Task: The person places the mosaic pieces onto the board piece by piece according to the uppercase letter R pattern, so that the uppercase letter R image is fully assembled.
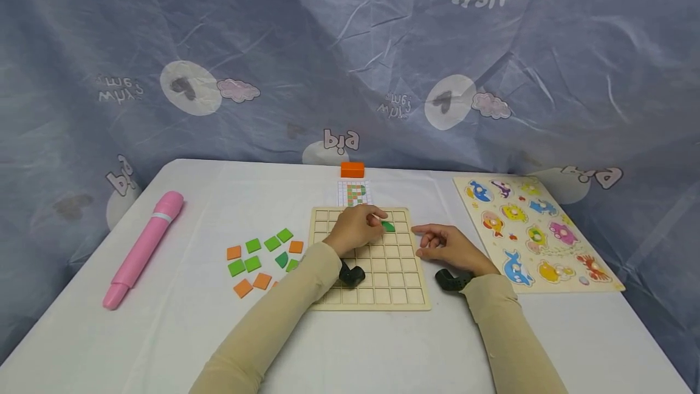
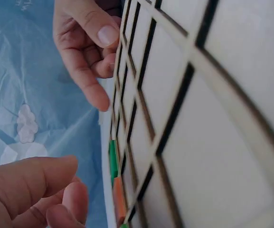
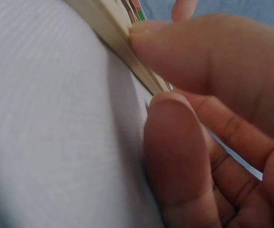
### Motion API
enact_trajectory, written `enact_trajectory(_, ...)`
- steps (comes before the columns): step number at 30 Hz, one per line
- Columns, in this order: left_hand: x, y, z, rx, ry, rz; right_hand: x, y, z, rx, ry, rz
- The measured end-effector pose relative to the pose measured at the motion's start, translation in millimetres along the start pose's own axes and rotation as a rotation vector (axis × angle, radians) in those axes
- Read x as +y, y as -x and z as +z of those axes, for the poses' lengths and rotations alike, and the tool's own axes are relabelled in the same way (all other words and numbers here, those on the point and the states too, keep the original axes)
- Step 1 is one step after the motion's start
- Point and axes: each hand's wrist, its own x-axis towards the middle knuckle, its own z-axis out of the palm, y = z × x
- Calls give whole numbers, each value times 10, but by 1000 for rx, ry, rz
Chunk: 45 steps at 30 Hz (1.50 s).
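Two bare hands are held at a square grid board (image 1: 396,298), in which a green rounded tile (image 1: 388,227) is set.
The left hand (image 1: 356,227) is held over the far part of the board, just left of the green tile; its index finger and thumb are parted, the other fingers are curled, and nothing is seen between them. The board's right edge is met by the outstretched index fingertip of the right hand (image 1: 449,247), with the thumb held apart near the same edge. In the left wrist view, an orange tile (image 2: 119,199) is seen in the board beside the green one. Left of the board, loose green and orange tiles (image 1: 271,244) are scattered; farther left, a pink stick (image 1: 143,251) is laid. Beyond the board's far edge, a pattern card (image 1: 355,193) and an orange block (image 1: 352,169) are placed; to its right, an animal puzzle (image 1: 563,288).
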Motion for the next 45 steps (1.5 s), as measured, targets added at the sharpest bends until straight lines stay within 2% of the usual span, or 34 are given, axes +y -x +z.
enact_trajectory(7,29,161,-199,-61,40,24,-35,6,2,-6,14,5)
enact_trajectory(12,-41,341,-414,-84,107,72,-35,7,3,-8,10,5)
enact_trajectory(17,-192,578,-649,-46,146,152,-45,8,5,-6,12,3)
enact_trajectory(20,-297,735,-789,-11,150,164,-49,6,2,-4,17,4)
enact_trajectory(29,-625,1174,-1212,77,143,108,-46,15,14,-4,9,3)
enact_trajectory(35,-830,1369,-1449,139,146,89,-42,20,27,-6,3,2)
enact_trajectory(39,-910,1458,-1543,166,148,48,-47,20,25,-4,4,2)
enact_trajectory(45,-952,1519,-1582,170,189,-12,-47,28,17,-6,7,-2)
